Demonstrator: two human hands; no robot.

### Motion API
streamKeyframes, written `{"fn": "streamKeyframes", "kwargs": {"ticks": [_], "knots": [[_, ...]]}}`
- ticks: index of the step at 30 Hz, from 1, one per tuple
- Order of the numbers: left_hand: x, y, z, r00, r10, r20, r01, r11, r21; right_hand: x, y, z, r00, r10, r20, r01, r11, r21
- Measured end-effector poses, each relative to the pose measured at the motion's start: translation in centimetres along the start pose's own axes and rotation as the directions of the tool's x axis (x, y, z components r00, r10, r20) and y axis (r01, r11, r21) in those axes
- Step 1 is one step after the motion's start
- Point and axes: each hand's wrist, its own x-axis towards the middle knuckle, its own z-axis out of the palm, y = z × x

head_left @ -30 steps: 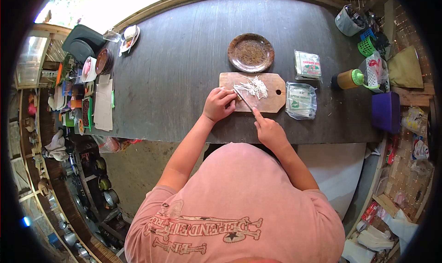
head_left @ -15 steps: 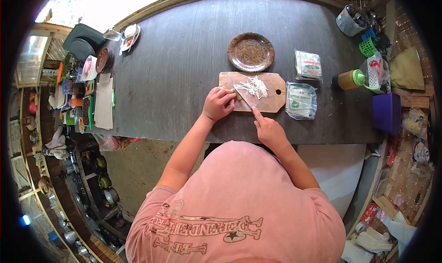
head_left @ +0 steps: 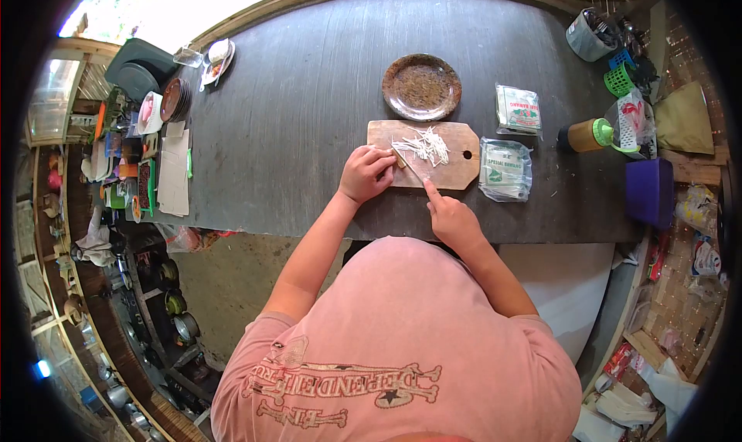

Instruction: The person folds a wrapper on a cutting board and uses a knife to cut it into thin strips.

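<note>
A wooden cutting board lies near the table's front edge, with thin white strips heaped on it. On its left part, my left hand has its fingers closed on a small brownish piece. My right hand grips a knife, whose blade slants up and left to that piece. The knife's handle is mostly hidden in the hand. Just behind the board stands a brown speckled plate.
Two plastic-wrapped packets lie right of the board. Farther right are a green-lidded bottle and a purple container. Stacked brown plates and flat cardboard sit at the far left.
</note>
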Motion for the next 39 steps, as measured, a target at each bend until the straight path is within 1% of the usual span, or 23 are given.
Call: {"fn": "streamKeyframes", "kwargs": {"ticks": [2, 4, 5, 7, 11, 14, 16, 17, 19, 23, 25, 26, 28, 31, 35, 37, 39], "knots": [[0.0, -0.1, 0.0, 1.0, 0.006, -0.003, -0.006, 1.0, 0.001, 0.1, -0.1, 0.0, 1.0, -0.005, 0.003, 0.005, 1.0, -0.011], [-0.1, -0.1, 0.0, 1.0, 0.01, 0.001, -0.01, 1.0, 0.007, 0.0, -0.6, -0.3, 0.998, 0.013, 0.069, -0.007, 0.996, -0.086], [-0.1, -0.2, -0.1, 1.0, 0.016, 0.006, -0.016, 1.0, 0.013, 0.0, -0.7, -0.3, 0.998, 0.013, 0.068, -0.007, 0.996, -0.085], [-0.1, -0.2, -0.1, 1.0, 0.023, 0.014, -0.024, 1.0, 0.02, 0.0, -1.0, -0.3, 0.996, 0.01, 0.085, 0.006, 0.984, -0.176], [-0.1, -0.2, -0.1, 0.999, 0.035, 0.033, -0.036, 0.999, 0.025, 0.1, -1.5, -0.2, 0.995, 0.009, 0.101, 0.014, 0.975, -0.222], [0.0, 0.1, -0.2, 0.999, 0.04, 0.016, -0.04, 0.998, 0.039, 0.7, -1.1, -0.3, 0.997, 0.035, 0.074, -0.018, 0.977, -0.211], [0.0, 0.4, 0.0, 0.999, 0.031, 0.014, -0.031, 0.999, 0.036, 1.0, -0.5, 0.4, 0.995, 0.08, 0.067, -0.073, 0.993, -0.091], [0.0, 0.2, -0.1, 1.0, 0.021, 0.014, -0.022, 0.999, 0.037, 0.8, -0.3, 0.1, 0.995, 0.078, 0.062, -0.073, 0.993, -0.09], [-0.3, -0.1, 0.0, 0.999, 0.029, 0.026, -0.03, 0.999, 0.038, 0.5, 0.0, -0.6, 0.991, 0.098, 0.086, -0.103, 0.993, 0.053], [0.0, 0.1, 0.0, 0.999, 0.027, 0.02, -0.028, 0.999, 0.031, 0.0, 0.1, -0.6, 0.989, 0.119, 0.086, -0.123, 0.992, 0.043], [-0.3, -0.1, 0.2, 0.999, 0.019, 0.028, -0.02, 0.999, 0.027, 0.5, 0.6, 0.2, 0.997, 0.08, 0.018, -0.081, 0.997, 0.011], [-0.4, -0.2, 0.1, 0.999, 0.012, 0.038, -0.013, 1.0, 0.026, 0.8, 0.6, 0.1, 0.997, 0.076, 0.02, -0.077, 0.997, 0.01], [-0.4, -0.2, 0.1, 0.999, 0.017, 0.031, -0.018, 0.999, 0.03, 1.2, 0.5, -0.1, 0.997, 0.077, -0.027, -0.078, 0.997, -0.024], [-0.1, 0.1, 0.0, 1.0, 0.023, 0.014, -0.024, 0.999, 0.026, 1.3, -0.6, -1.3, 0.998, 0.058, 0.006, -0.058, 0.998, -0.021], [-0.2, 0.1, 0.1, 1.0, 0.012, 0.011, -0.012, 1.0, 0.024, 1.6, 0.7, 0.5, 1.0, 0.017, 0.018, -0.017, 0.999, -0.029], [-0.2, 0.1, 0.0, 1.0, 0.017, 0.0, -0.017, 1.0, 0.023, 1.8, 0.7, 0.2, 0.998, 0.048, 0.034, -0.045, 0.997, -0.07], [-0.1, 0.2, -0.2, 1.0, 0.026, -0.008, -0.026, 0.999, 0.024, 1.8, 0.4, -0.7, 0.997, 0.063, 0.036, -0.061, 0.996, -0.073]]}}
